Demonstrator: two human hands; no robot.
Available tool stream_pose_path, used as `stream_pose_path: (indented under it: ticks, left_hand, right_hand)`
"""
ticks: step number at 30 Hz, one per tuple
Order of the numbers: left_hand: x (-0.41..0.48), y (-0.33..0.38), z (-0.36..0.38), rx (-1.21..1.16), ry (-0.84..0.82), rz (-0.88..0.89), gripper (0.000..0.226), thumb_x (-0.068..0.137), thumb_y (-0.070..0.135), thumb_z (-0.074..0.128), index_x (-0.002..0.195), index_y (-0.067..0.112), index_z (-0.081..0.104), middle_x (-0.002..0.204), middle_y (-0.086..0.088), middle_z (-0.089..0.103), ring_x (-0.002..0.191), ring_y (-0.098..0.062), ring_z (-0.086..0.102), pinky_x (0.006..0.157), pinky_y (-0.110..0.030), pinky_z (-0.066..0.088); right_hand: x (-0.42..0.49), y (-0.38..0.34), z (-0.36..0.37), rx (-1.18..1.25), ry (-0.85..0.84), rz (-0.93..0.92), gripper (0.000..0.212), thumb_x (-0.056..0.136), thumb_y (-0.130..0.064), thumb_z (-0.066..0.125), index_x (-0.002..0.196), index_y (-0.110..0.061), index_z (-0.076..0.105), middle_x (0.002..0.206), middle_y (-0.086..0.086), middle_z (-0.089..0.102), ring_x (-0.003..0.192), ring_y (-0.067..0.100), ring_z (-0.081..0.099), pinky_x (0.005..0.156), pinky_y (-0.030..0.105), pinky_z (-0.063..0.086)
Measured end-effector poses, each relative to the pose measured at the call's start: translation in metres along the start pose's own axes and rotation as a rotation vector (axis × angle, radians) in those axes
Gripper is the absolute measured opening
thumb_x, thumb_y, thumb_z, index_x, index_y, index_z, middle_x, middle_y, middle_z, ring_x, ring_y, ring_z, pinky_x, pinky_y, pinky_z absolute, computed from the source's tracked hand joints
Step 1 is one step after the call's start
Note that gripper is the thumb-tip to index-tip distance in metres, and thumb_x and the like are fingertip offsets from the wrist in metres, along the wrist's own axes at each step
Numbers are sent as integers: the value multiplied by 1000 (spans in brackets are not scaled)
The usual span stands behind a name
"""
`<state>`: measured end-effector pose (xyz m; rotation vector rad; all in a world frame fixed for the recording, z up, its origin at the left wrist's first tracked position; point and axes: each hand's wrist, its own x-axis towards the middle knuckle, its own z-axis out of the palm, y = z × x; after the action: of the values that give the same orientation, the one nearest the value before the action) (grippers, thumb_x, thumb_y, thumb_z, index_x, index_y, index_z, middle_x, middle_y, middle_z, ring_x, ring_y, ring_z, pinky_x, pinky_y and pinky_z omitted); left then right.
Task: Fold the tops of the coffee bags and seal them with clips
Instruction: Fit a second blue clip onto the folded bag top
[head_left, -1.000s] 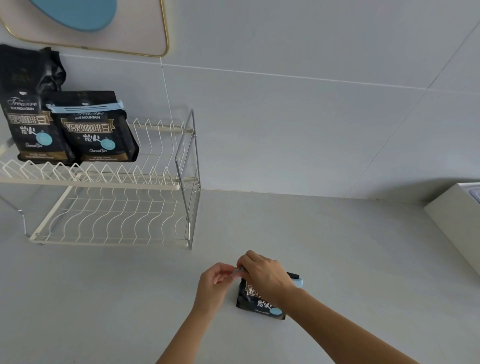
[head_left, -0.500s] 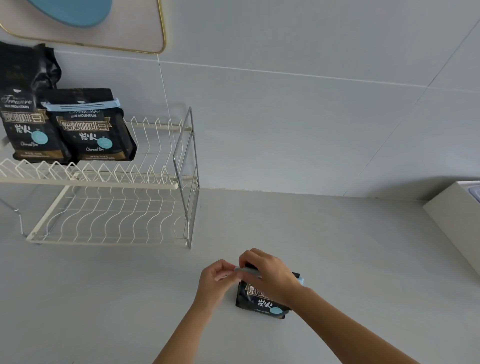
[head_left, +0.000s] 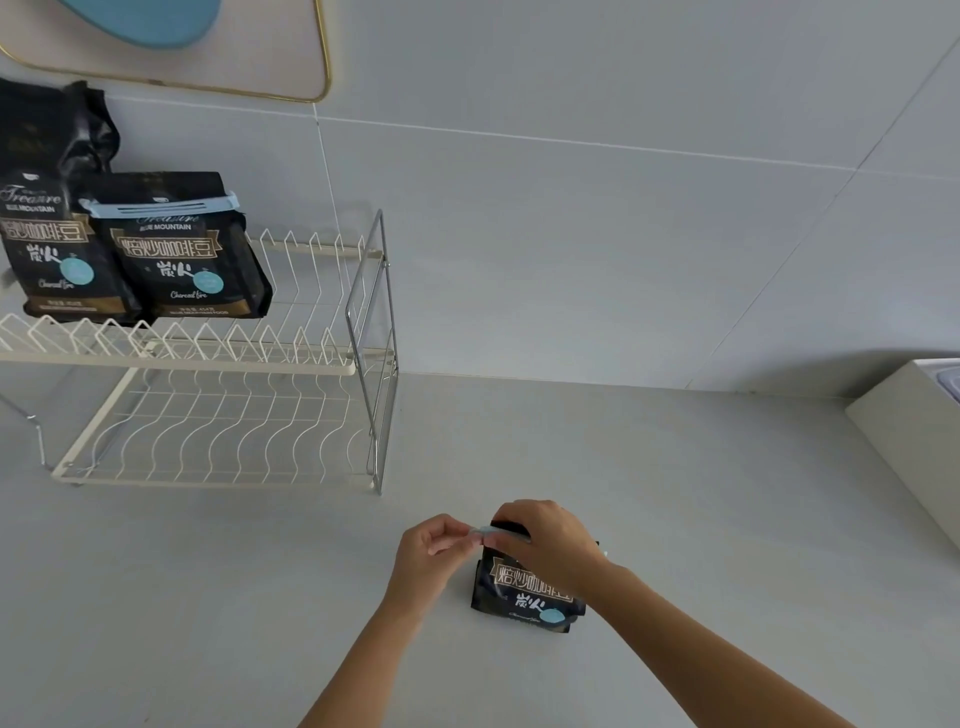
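A black coffee bag (head_left: 524, 597) stands upright on the grey counter near the front. A light blue clip (head_left: 488, 531) lies along its folded top. My right hand (head_left: 550, 540) presses down over the bag's top and covers most of the clip. My left hand (head_left: 431, 551) pinches the clip's left end. Two more black coffee bags stand on the upper shelf of the wire rack: one (head_left: 182, 254) has a blue clip across its top, the other (head_left: 47, 208) stands taller with a crumpled top and no clip visible.
The white wire dish rack (head_left: 218, 415) fills the left side of the counter. A white box (head_left: 914, 436) sits at the right edge. A gold-rimmed board with a blue shape (head_left: 171, 47) hangs on the tiled wall.
Both hands stay at the bag's top. My right hand has slid a little further along the clip; the bag has shifted only slightly.
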<state>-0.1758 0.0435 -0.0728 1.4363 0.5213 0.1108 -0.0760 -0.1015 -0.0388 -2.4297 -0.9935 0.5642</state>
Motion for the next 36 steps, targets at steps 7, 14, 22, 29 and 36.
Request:
stream_pose_path:
  ticks: [7,14,22,29,36]
  left_hand:
    - [-2,0,2,74,65,-9,13,77,10,72,66,9,65,71,0,75,73,-7,67,73,-14,47]
    - [-1,3,1,168,92,41,14,78,13,72,65,16,67,76,-8,73,81,-19,67,90,-34,46]
    - [-1,3,4,196,132,41,14,78,13,71,66,9,64,70,-5,71,71,-11,64,76,-26,46]
    - [3,12,3,294,63,79,11,77,20,72,70,16,65,71,5,69,79,-8,65,80,-26,49]
    - [3,15,-3,356,23,131,14,78,18,71,68,23,63,72,6,68,76,-3,63,78,-22,47]
  right_hand:
    - [1,-5,6,4,62,16,22,83,-50,54,85,-29,58,75,-14,57,72,7,53,54,22,33]
    - [2,-10,10,-59,104,8,17,88,-43,54,87,-27,60,83,-9,60,73,14,55,60,28,40]
    - [1,-13,9,-50,111,34,17,85,-43,57,88,-27,64,84,-8,61,74,13,56,60,28,40]
    - [2,-12,-3,85,22,129,27,79,-54,58,86,-30,67,79,-9,65,74,11,58,55,25,40]
    - [5,-17,-7,-42,-6,60,28,84,-49,57,92,-24,66,85,-4,66,75,14,59,61,27,45]
